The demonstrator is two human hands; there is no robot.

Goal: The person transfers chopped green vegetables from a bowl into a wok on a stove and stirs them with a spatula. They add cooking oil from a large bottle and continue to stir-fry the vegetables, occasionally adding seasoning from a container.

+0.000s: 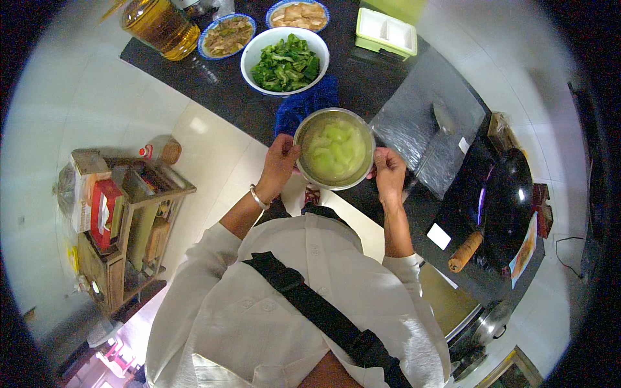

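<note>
Holding a steel bowl (333, 114) of pale green pieces (336, 145) in greenish liquid (315, 169) across the near edge of a dark counter (223, 97). Bounded ahead by a blue cloth (309, 102), with a white bowl (249, 59) of chopped greens (288, 66) just past it. Bordered at the right by a clear sheet (414, 107) and a ladle (444, 118), with a wok (511, 207) farther off. Open to the left over pale floor (220, 152), as far as a wooden cabinet (115, 278) well apart. Gripping from both sides: with the left hand (280, 165) closed on the left wall, left forearm (242, 213) slanted inward; with the right hand (389, 171) closed on the right wall, right forearm (396, 226) pointed nearly straight ahead. Unable to tell from above the spread of the grip underneath
</note>
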